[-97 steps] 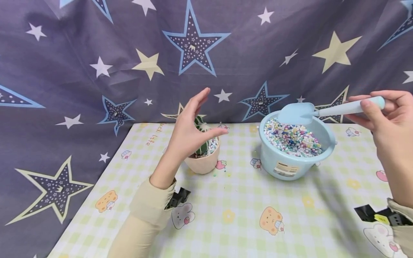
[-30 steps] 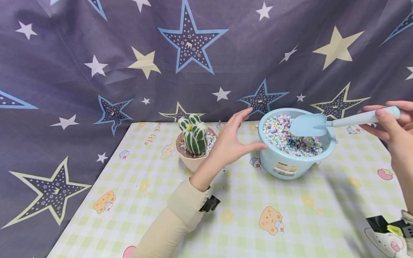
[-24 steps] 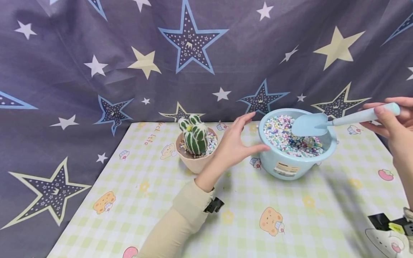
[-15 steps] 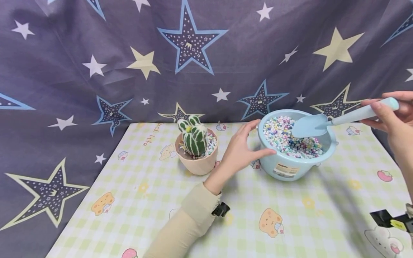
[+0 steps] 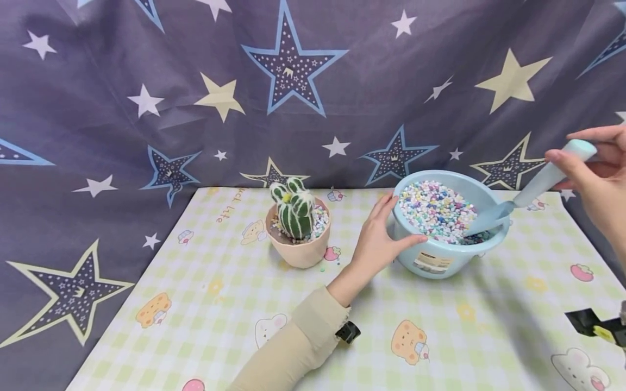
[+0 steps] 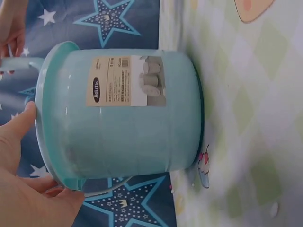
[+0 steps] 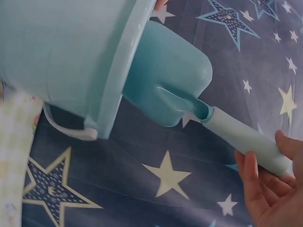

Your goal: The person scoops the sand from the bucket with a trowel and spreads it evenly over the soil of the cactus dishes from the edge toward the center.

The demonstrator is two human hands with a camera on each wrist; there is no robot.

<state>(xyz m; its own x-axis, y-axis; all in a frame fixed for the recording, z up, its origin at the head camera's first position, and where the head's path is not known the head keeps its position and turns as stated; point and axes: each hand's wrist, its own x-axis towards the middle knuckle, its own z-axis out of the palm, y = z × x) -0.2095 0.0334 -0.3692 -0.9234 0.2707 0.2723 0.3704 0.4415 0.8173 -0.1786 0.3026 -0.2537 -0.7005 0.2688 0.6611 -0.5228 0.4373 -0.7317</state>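
Observation:
My left hand (image 5: 377, 244) grips the rim of a light blue bucket (image 5: 458, 259), thumb on the front edge and fingers on the left side. Multicoloured pebbles (image 5: 432, 206) fill much of it, with a hollow at the right. In my right hand (image 5: 599, 171) is a light blue hand shovel (image 5: 540, 182), pinched near the end of its handle. Its blade slants down into the bucket, the tip hidden among the pebbles. The right wrist view shows thumb and fingers around the shovel handle (image 7: 241, 135).
A potted cactus (image 5: 295, 216) in a pale pink pot (image 5: 300, 254) stands left of the bucket, with pebbles around its base. A checked cloth (image 5: 205, 336) covers the table, with a few loose beads near the pot. Behind hangs a dark star-patterned curtain (image 5: 186, 65).
My left hand has moved right from the cactus pot to the bucket and taken its rim. The shovel, earlier held nearly level above the pebbles, has tipped steeply down into them.

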